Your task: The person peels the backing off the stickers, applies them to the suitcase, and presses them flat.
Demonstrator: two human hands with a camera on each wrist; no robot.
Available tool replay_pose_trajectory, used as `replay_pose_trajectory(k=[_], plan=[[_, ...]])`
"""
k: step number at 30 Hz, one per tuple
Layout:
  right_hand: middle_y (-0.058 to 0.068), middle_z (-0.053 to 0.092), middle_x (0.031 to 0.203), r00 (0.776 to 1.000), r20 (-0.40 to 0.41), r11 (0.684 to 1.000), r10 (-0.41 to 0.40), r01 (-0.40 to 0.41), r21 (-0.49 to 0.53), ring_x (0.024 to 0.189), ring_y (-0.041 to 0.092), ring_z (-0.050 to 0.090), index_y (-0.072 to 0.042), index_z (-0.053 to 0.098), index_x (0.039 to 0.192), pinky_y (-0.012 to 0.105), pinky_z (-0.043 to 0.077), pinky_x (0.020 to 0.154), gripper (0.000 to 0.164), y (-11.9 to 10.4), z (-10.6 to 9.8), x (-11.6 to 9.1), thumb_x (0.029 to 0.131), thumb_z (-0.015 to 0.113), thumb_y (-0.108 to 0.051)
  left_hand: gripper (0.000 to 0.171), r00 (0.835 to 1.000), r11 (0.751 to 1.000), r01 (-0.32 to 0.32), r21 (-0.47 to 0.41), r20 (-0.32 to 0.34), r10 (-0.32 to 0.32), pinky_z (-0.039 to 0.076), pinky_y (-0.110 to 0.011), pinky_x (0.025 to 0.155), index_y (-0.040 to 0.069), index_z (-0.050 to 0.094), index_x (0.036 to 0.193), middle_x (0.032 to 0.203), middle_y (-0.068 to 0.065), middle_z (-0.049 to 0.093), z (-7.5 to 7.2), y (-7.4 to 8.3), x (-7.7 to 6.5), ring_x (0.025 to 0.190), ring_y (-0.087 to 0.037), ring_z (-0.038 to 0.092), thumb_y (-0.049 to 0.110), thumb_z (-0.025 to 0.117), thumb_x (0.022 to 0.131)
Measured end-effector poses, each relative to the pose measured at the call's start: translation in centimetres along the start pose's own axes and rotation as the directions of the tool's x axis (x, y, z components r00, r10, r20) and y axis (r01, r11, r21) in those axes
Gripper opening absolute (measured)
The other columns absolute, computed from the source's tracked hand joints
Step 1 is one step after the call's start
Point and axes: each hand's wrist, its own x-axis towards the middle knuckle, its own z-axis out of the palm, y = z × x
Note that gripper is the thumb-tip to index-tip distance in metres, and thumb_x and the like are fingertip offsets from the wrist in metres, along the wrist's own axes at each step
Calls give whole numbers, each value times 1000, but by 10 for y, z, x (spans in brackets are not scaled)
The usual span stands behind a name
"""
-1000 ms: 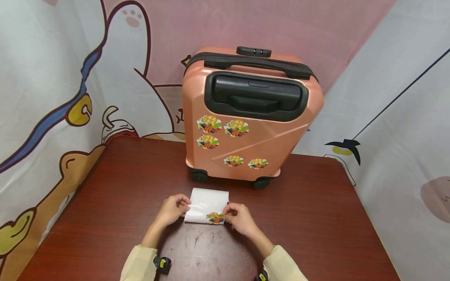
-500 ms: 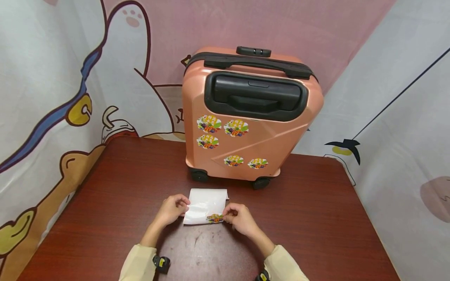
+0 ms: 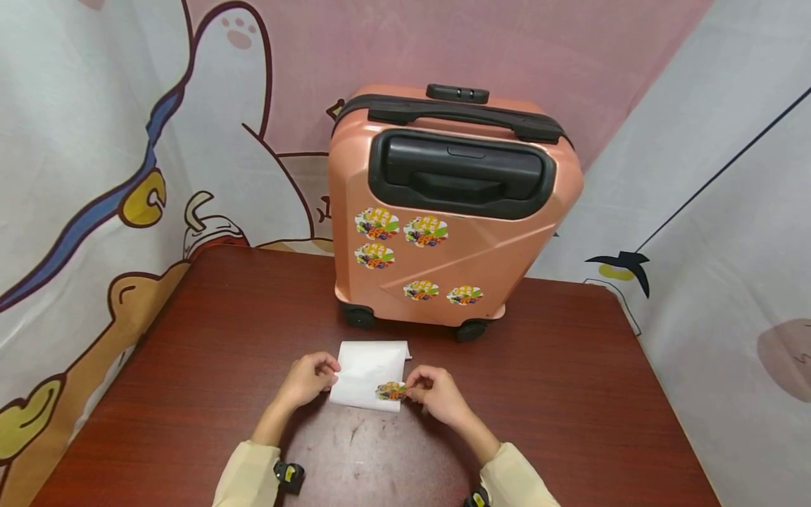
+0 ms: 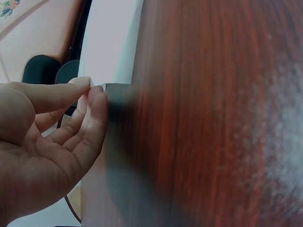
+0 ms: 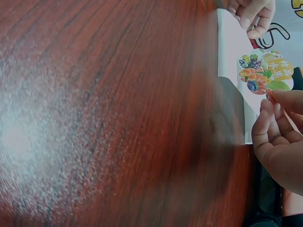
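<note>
A white sheet of backing paper point(image 3: 367, 362) is held up a little over the table, its edges curling. My left hand point(image 3: 310, 379) pinches its left edge between thumb and fingertips, as the left wrist view also shows. A round sticker point(image 5: 265, 71) with printed fruit and yellow lettering is at the sheet's lower right. My right hand point(image 3: 437, 396) pinches the sticker's edge. In the right wrist view the sticker looks mostly lifted off the paper; whether any part still clings I cannot tell.
A pink suitcase point(image 3: 481, 253) with black handles and wheels stands behind the sheet. Several matching fruit stickers point(image 3: 426, 231) are on its front. The reddish-brown table point(image 3: 570, 394) extends to both sides, with cartoon-printed cloth point(image 3: 494, 42) behind.
The sticker has come away from the sheet, shifting slightly right with my right hand. My left hand has drawn the paper slightly left and toward me.
</note>
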Motion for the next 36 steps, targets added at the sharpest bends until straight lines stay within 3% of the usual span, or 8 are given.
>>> replay_pose_trajectory(k=[9, 13, 20, 26, 32, 36], plan=[[20, 57, 63, 1000, -8, 999, 16, -15, 30, 46, 26, 49, 5, 59, 78, 36, 44, 36, 6, 33, -1, 9, 78, 63, 10, 10, 1000, 999, 19, 46, 8, -19, 45, -25, 47, 2, 64, 80, 68, -4, 59, -3, 4, 0, 54, -16, 55, -7, 65, 74], [19, 58, 64, 1000, -23, 1000, 4, -4, 17, 46, 28, 50, 2, 60, 78, 38, 44, 36, 7, 35, -3, 11, 78, 64, 8, 9, 999, 997, 33, 64, -5, -33, 44, -26, 44, 3, 64, 81, 68, -3, 59, -4, 8, 2, 53, -18, 54, -4, 66, 75], [19, 58, 65, 998, -51, 999, -23, 21, -28, 52, 19, 51, 5, 59, 76, 23, 43, 45, 9, 15, -9, 12, 76, 63, 12, 6, 999, 993, 9, 121, -33, -5, 44, -25, 45, 5, 65, 80, 67, 0, 58, -3, 23, 8, 51, -13, 52, 0, 67, 76], [22, 58, 68, 998, -50, 999, -34, 32, -32, 56, 16, 51, 10, 57, 77, 19, 42, 51, 5, -14, -16, 9, 76, 60, 15, 6, 998, 989, 14, 145, -67, -5, 44, -26, 42, 6, 66, 80, 67, 1, 57, -1, 34, 12, 47, -11, 50, 2, 67, 76], [24, 57, 67, 997, -56, 999, -44, 43, -18, 56, 11, 49, 11, 57, 78, 19, 41, 51, 5, -19, -20, 10, 76, 59, 15, 9, 996, 987, -70, 146, -37, 76, 44, -27, 57, 5, 66, 80, 68, 1, 61, 4, 43, 15, 62, -11, 55, -1, 68, 74], [22, 57, 66, 997, -61, 999, -49, 48, -18, 54, 10, 48, 10, 58, 78, 19, 40, 49, 5, -21, -22, 13, 76, 60, 14, 10, 992, 987, -123, 105, 16, 122, 45, -26, 57, 2, 66, 83, 69, -1, 63, 11, 48, 19, 61, -12, 57, -1, 68, 74]])
